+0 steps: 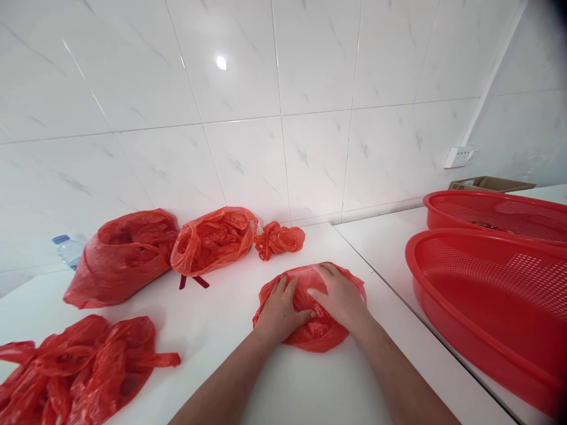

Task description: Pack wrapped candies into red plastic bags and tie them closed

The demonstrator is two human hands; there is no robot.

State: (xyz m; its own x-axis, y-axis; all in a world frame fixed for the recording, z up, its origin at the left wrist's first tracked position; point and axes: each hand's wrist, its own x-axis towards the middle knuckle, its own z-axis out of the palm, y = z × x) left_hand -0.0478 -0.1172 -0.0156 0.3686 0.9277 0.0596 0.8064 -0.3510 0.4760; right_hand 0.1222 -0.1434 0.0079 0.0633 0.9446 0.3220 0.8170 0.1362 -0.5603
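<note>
A red plastic bag point(319, 339) lies on the white table in front of me, its mouth spread wide into a rough ring. My left hand point(280, 307) rests on the bag's left side, fingers stretched out and thumb pointing inward. On the right side, my right hand point(340, 295) lies over the bag with its fingers apart. Neither hand is closed around the plastic. Whether anything lies under the palms is hidden.
Behind stand a full red bag point(119, 260), an opened red bag point(217, 242) and a crumpled one point(281, 239). More red bags point(88, 372) lie front left. Red baskets point(469, 307) fill the right side. A bottle point(66, 251) stands by the tiled wall.
</note>
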